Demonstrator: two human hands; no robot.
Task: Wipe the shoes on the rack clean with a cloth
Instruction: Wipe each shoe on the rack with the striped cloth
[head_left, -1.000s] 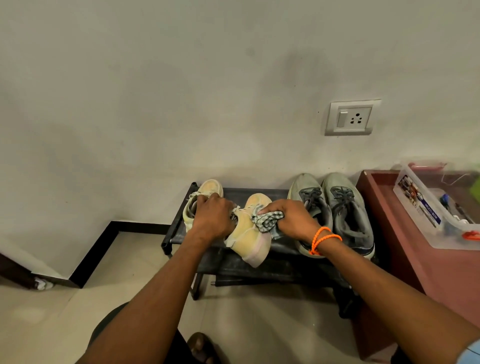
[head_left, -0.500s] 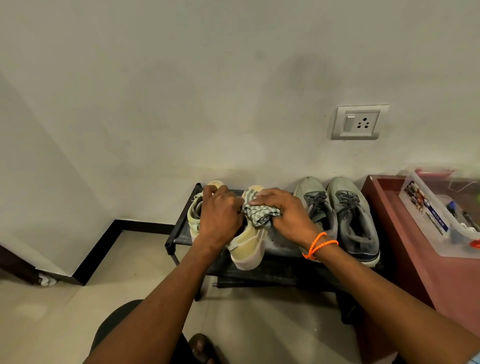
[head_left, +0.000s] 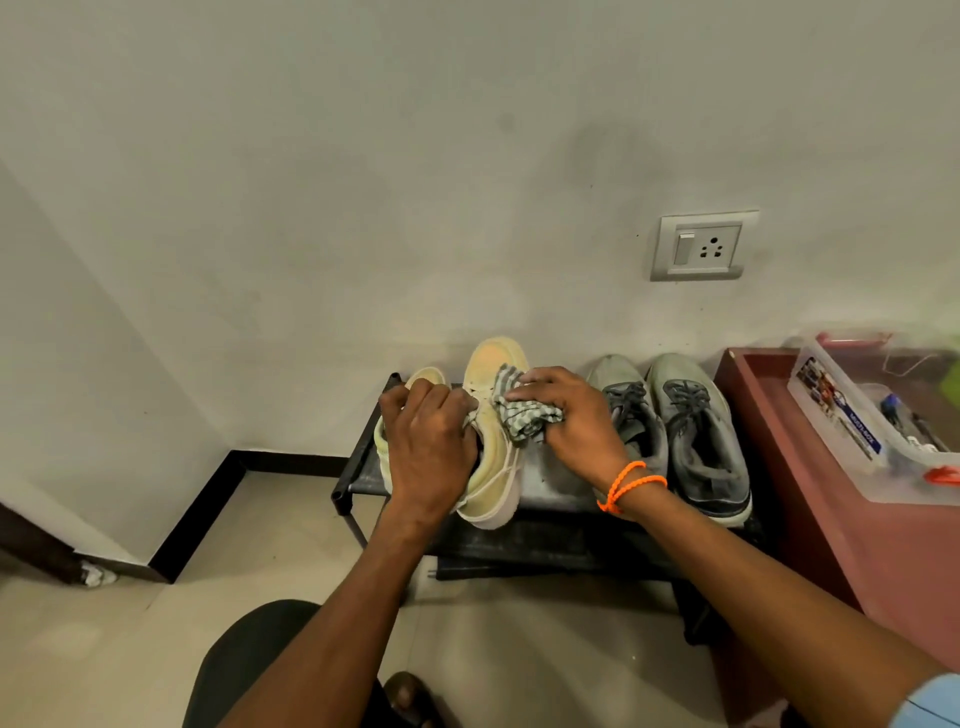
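My left hand (head_left: 428, 457) gripped the yellow shoe (head_left: 493, 452) on the rack (head_left: 550, 488), left of the grey pair (head_left: 670, 431). My right hand (head_left: 566, 415), clutching the cloth (head_left: 519, 415), had slid up toward the toe, so the side seemed done.

Black rack (head_left: 550, 486) carries cream shoes (head_left: 493, 467), grey shoes (head_left: 691, 436).

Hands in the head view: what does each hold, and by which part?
Left hand grips the yellow shoe at its opening; right hand holds the bunched striped cloth against its side.
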